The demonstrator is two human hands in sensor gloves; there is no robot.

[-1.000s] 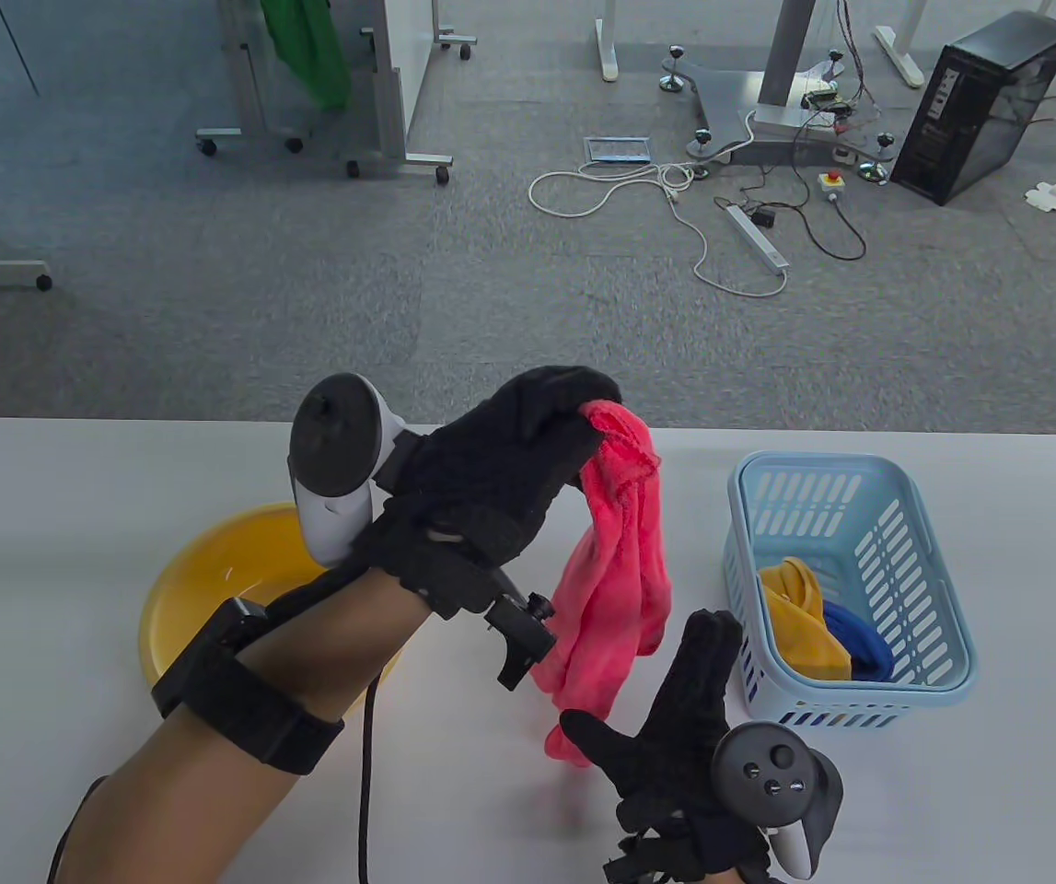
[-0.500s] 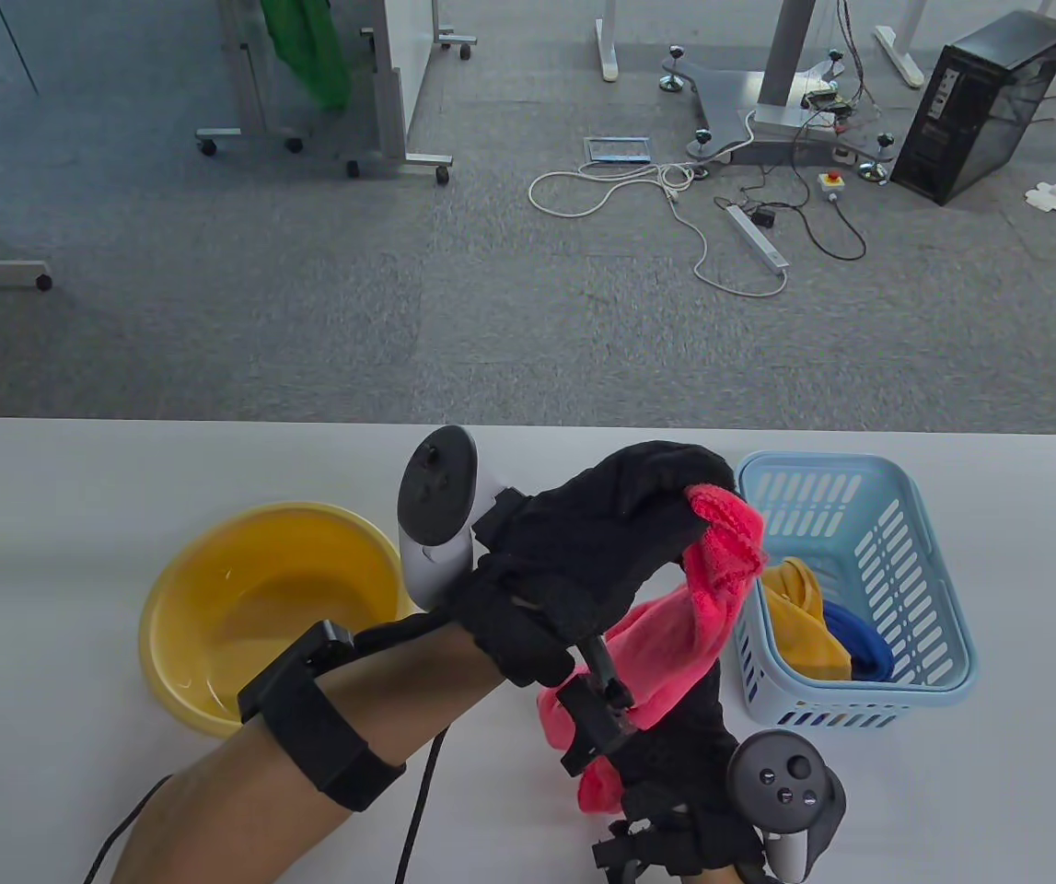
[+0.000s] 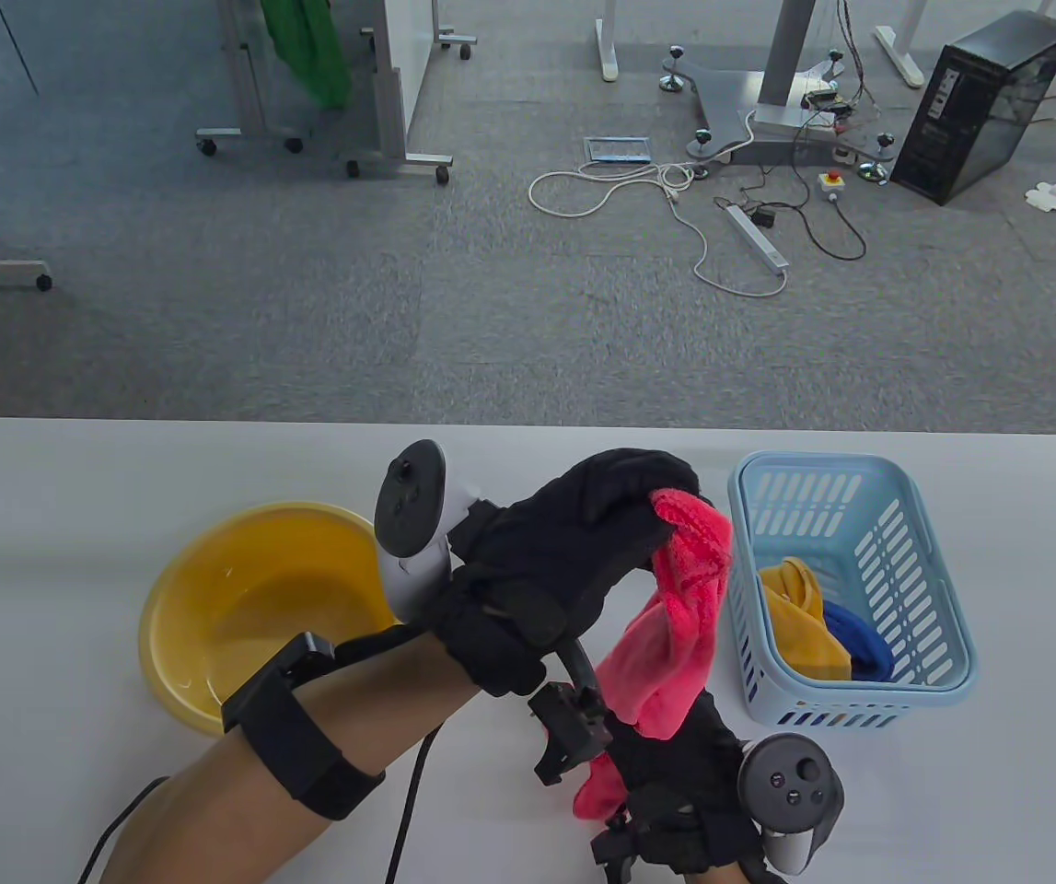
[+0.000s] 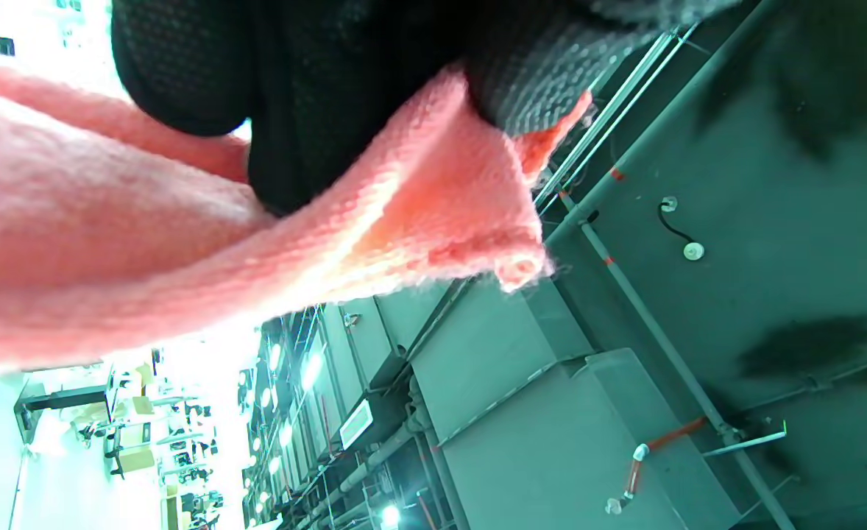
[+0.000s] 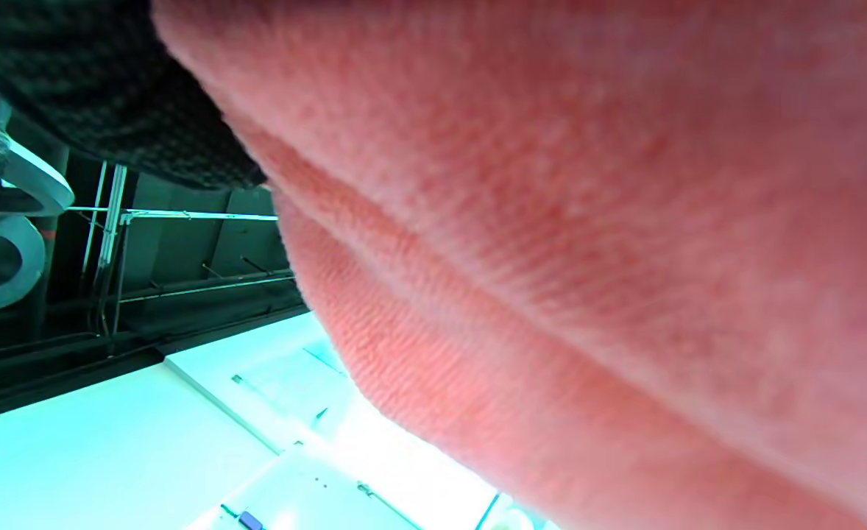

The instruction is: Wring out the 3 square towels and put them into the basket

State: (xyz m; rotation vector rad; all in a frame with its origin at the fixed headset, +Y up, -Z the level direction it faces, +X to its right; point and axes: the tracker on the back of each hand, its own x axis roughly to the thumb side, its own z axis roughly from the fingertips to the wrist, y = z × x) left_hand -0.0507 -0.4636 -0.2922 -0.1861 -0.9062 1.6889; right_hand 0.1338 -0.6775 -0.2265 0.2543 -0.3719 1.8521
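Observation:
A pink towel (image 3: 682, 617) hangs bunched between both hands above the table, just left of the light blue basket (image 3: 937, 589). My left hand (image 3: 624, 502) grips its upper end, fingers curled round the cloth (image 4: 433, 221). My right hand (image 3: 670, 764) holds the lower end near the table's front edge; a pink tail pokes out below it. The towel (image 5: 588, 258) fills the right wrist view. A yellow towel (image 3: 799, 617) and a blue towel (image 3: 859, 645) lie inside the basket.
A yellow basin (image 3: 242, 608) stands on the white table (image 3: 76, 516) to the left, partly behind my left forearm. Beyond the far table edge lies grey carpet with cables (image 3: 675, 198) and a computer tower (image 3: 983, 106).
My left hand swung right and down with the towel's top end, toward the basket, then eased slightly back left. My right hand, open a second ago, has closed on the lower end.

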